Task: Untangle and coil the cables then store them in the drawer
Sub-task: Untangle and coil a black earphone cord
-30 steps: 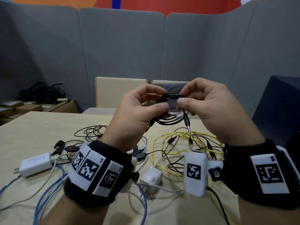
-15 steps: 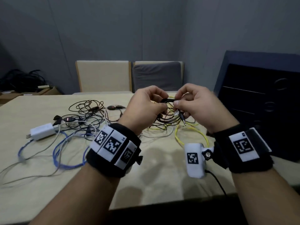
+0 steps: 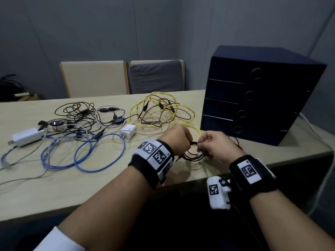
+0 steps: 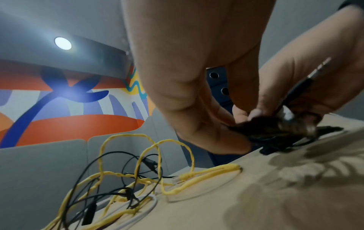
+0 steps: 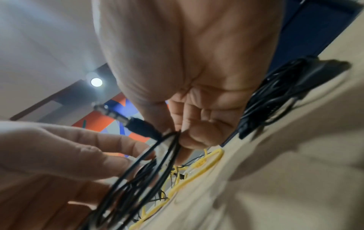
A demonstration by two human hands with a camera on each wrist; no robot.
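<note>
We log: left hand [image 3: 178, 140] and right hand [image 3: 213, 147] both pinching the black coiled cable [image 3: 193, 156], frame centre; drawer unit [image 3: 253, 95] upper right; yellow cable [image 3: 163, 109] behind; no legible writing.

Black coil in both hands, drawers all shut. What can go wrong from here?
1. The black coil is held only by fingertip pinches of the left hand and right hand; freeing one to open a drawer may let the loops spring apart.
2. Its loose plug sticks out and could snag the yellow cable close by.
</note>
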